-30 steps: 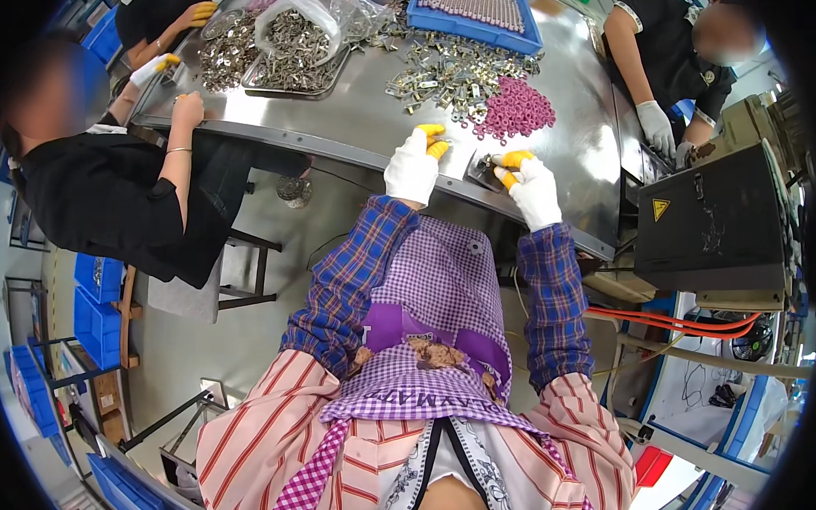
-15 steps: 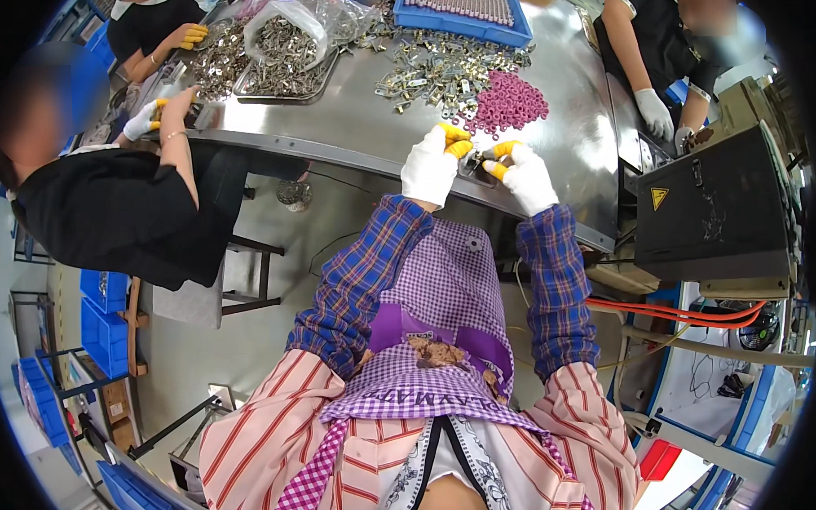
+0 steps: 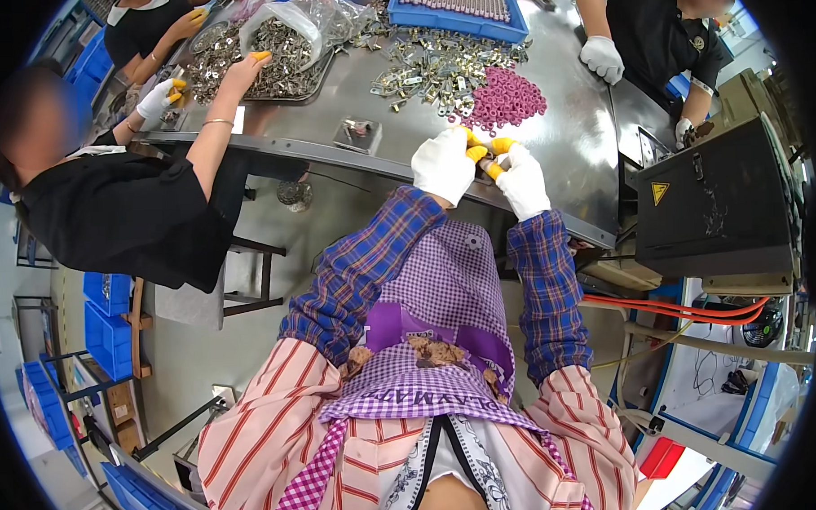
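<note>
Over the near edge of the metal table (image 3: 577, 159), my two gloved hands meet fingertip to fingertip. The white gloves have yellow fingertips. My left hand (image 3: 443, 168) is closed in a pinch, and so is my right hand (image 3: 522, 181). Between them a small, dark metal part shows only in slivers; the fingers cover most of it. Just beyond my fingertips lies a heap of pink rings (image 3: 509, 100). Touching that heap on its left is a spread of loose metal clips (image 3: 424, 70).
A blue tray (image 3: 458, 24) of pinkish parts in rows stands behind the heaps. Left of my hands sits a small metal block (image 3: 359, 135). A co-worker's arm (image 3: 213, 140) reaches to a tray of metal parts. Another person's gloved hand (image 3: 602, 59) rests at the right. A dark cabinet (image 3: 712, 208) stands beside the table.
My hands have drawn closer together, the left shifting slightly right. The left co-worker's arm has moved to the parts tray. The metal block now sits where bare table showed. The right person's glove has shifted left.
</note>
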The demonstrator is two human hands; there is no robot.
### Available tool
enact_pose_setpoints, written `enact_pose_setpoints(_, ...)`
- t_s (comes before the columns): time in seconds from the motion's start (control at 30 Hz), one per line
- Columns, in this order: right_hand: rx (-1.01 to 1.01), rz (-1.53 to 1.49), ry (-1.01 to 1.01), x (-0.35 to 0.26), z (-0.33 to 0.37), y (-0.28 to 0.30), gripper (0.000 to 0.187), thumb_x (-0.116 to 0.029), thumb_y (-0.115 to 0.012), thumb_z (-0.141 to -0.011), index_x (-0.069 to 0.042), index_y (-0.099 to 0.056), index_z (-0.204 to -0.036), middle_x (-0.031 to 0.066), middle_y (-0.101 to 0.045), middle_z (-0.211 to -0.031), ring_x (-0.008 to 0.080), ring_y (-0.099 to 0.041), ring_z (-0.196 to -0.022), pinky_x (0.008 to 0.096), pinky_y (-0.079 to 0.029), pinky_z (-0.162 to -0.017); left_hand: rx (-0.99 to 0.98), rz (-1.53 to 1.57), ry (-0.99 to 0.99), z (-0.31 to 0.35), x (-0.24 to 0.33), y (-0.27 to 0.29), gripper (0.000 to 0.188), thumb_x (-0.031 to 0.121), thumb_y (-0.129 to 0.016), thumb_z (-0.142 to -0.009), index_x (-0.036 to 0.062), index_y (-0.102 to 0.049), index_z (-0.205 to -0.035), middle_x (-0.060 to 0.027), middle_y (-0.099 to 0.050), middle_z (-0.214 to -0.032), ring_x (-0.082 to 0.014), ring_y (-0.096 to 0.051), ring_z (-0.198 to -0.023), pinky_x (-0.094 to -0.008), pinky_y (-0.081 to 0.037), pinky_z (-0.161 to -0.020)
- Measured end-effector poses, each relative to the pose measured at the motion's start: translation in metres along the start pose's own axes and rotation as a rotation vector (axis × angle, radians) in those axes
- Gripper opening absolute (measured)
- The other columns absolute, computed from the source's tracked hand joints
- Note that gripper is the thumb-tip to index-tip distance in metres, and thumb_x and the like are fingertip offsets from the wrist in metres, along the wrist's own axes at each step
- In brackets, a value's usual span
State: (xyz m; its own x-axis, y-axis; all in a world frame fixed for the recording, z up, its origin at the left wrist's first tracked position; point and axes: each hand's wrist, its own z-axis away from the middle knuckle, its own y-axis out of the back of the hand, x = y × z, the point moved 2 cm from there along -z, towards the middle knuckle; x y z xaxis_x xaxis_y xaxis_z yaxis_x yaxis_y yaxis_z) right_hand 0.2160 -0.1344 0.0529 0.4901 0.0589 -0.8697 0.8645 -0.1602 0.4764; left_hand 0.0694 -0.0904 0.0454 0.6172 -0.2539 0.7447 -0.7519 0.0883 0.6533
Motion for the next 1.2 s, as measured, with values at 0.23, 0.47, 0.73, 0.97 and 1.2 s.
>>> enact_pose_setpoints(0.23,0.027,0.293,0.107,0.017,0.003,0.001,0.034,-0.004,-0.073,-0.070,-0.006,-0.064,-0.102,0.0042,-0.061,-0.084,0.0149,-0.056,-0.071,0.0244,-0.047,-0.067,0.093,-0.334,-0.395,-0.009,-0.003,-0.006,0.017,0.028,-0.061,-0.077,0.0134,-0.061,-0.087,-0.0067,-0.065,-0.086,-0.0266,-0.063,-0.075,-0.0381,-0.048,-0.067)
enact_pose_setpoints(0.47,0.119,0.378,0.181,0.010,0.023,-0.010,0.040,-0.006,-0.078,-0.063,-0.010,-0.066,-0.101,0.0050,-0.064,-0.091,0.0179,-0.060,-0.083,0.0275,-0.048,-0.076,0.038,-0.289,-0.479,-0.011,-0.008,0.002,0.027,0.033,-0.062,-0.077,0.0135,-0.062,-0.096,-0.0086,-0.064,-0.091,-0.0269,-0.062,-0.079,-0.0374,-0.049,-0.070)
enact_pose_setpoints(0.73,0.187,0.569,-0.059,0.038,0.021,0.058,0.045,-0.017,-0.077,-0.067,-0.012,-0.063,-0.109,0.0078,-0.064,-0.101,0.0216,-0.062,-0.088,0.0311,-0.050,-0.078,0.345,-0.062,0.063,-0.022,-0.039,0.103,0.045,0.034,-0.061,-0.084,0.0123,-0.056,-0.123,-0.0115,-0.062,-0.116,-0.0279,-0.062,-0.097,-0.0367,-0.048,-0.084)
enact_pose_setpoints(0.97,0.460,0.993,-0.349,0.113,-0.037,0.123,0.045,-0.040,-0.069,-0.077,-0.013,-0.060,-0.113,0.0096,-0.062,-0.101,0.0241,-0.063,-0.086,0.0334,-0.052,-0.076,0.290,0.023,0.502,-0.035,-0.131,0.096,0.041,0.036,-0.060,-0.085,0.0115,-0.058,-0.118,-0.0125,-0.063,-0.112,-0.0302,-0.063,-0.093,-0.0383,-0.049,-0.081)
enact_pose_setpoints(1.2,0.480,0.955,-0.508,0.111,-0.051,0.124,0.049,-0.047,-0.066,-0.079,-0.012,-0.060,-0.113,0.0085,-0.060,-0.104,0.0254,-0.063,-0.089,0.0344,-0.052,-0.076,0.190,0.049,0.266,-0.026,-0.095,0.041,0.033,0.031,-0.062,-0.085,0.0109,-0.061,-0.110,-0.0128,-0.064,-0.108,-0.0301,-0.062,-0.092,-0.0391,-0.049,-0.078)
